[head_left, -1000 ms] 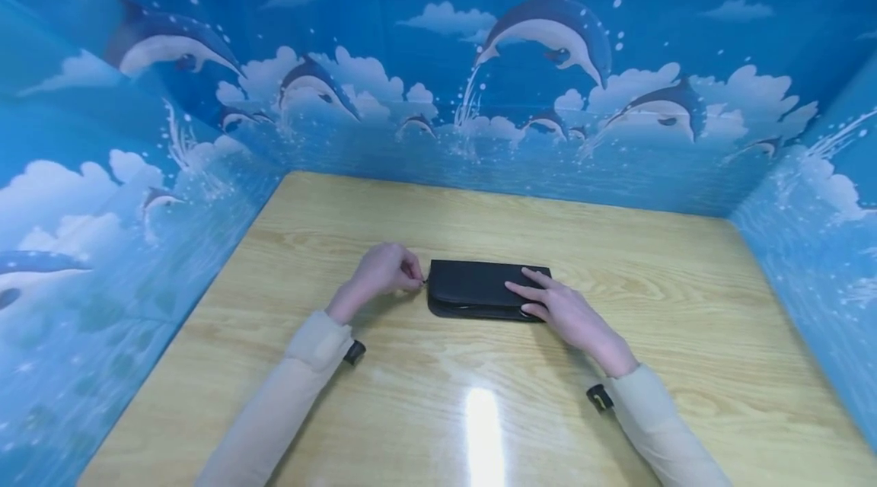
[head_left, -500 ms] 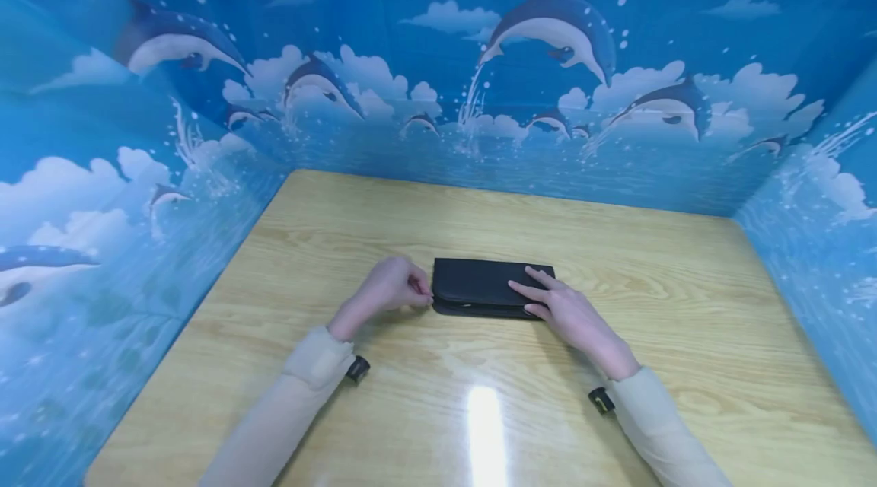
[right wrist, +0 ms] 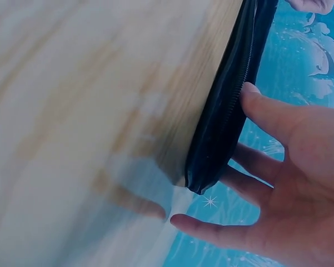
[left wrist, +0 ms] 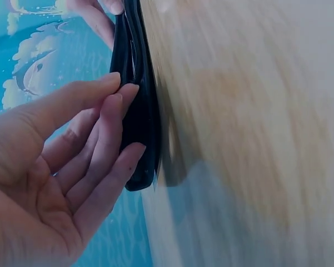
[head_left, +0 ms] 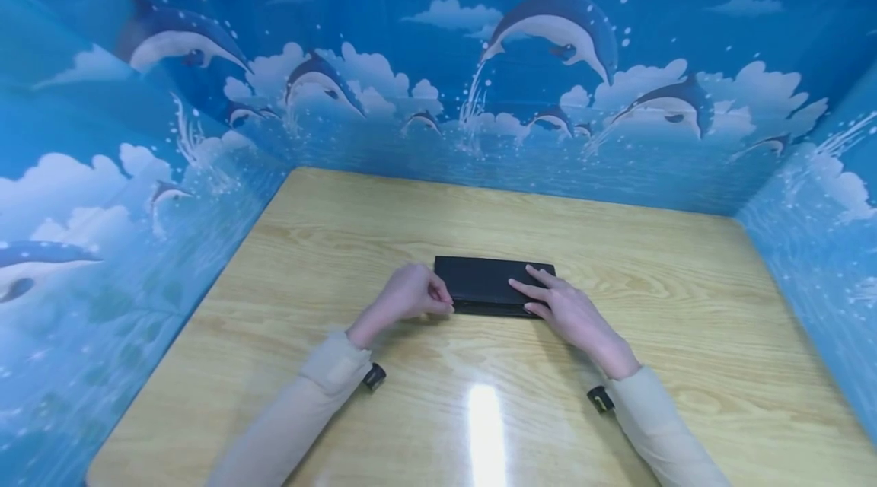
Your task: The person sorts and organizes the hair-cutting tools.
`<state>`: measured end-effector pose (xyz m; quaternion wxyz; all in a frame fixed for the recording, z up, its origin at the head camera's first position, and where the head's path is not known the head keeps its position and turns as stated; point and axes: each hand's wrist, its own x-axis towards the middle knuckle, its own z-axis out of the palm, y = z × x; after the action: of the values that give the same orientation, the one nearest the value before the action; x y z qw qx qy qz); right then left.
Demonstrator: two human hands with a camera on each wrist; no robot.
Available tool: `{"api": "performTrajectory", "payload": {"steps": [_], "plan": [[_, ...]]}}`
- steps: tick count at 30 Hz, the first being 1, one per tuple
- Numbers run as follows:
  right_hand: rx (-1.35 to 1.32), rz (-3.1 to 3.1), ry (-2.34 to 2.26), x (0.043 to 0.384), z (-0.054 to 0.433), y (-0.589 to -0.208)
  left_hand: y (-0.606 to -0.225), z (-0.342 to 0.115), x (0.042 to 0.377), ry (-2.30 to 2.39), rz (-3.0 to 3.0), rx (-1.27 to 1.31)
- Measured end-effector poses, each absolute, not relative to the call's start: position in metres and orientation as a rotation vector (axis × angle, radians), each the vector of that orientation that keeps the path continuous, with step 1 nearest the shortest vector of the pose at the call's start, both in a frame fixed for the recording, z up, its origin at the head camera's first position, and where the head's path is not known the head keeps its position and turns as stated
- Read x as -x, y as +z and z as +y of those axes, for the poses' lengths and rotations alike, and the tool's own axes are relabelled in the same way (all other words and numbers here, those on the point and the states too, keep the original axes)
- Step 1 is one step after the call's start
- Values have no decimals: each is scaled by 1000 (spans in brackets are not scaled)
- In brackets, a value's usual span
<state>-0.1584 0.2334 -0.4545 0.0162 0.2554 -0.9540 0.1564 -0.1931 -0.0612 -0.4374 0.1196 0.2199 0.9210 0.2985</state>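
A flat black zip pouch (head_left: 476, 280) lies lengthwise across the wood-grain table. At the left part of its near edge, my left hand (head_left: 413, 293) pinches the zipper pull between thumb and forefinger. The pull itself is hidden by the fingertips; in the left wrist view the zipper slit shows parted just beyond them. My right hand (head_left: 574, 313) rests on the pouch's right end with fingers spread, holding it down. In the right wrist view, the zipper teeth (right wrist: 248, 60) run along the near side, and the right thumb touches that side.
The wooden table (head_left: 548, 411) has a bright light reflection near the front. Blue dolphin-printed curtains (head_left: 384, 30) enclose its back and sides. A small black device (head_left: 374, 377) sits at the left cuff and another black device (head_left: 601, 399) at the right cuff.
My left hand has moved from the pouch's left end round to its near edge and rightward along it. The right hand keeps its place on the pouch.
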Motion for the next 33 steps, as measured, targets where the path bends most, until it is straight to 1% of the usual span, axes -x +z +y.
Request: {"api": "performTrajectory", "payload": {"steps": [8, 15, 23, 33], "plan": [[-833, -3007, 493, 160, 239, -448, -437, -45, 190, 945, 2653, -538], [-846, -3106, 533, 161, 244, -449, -440, -22, 187, 997, 2622, -530], [-776, -3036, 593, 166, 242, -449, -440, -3, 186, 962, 2638, -566], [-760, -3033, 597, 168, 242, -450, -442, 18, 189, 944, 2617, -563]]}}
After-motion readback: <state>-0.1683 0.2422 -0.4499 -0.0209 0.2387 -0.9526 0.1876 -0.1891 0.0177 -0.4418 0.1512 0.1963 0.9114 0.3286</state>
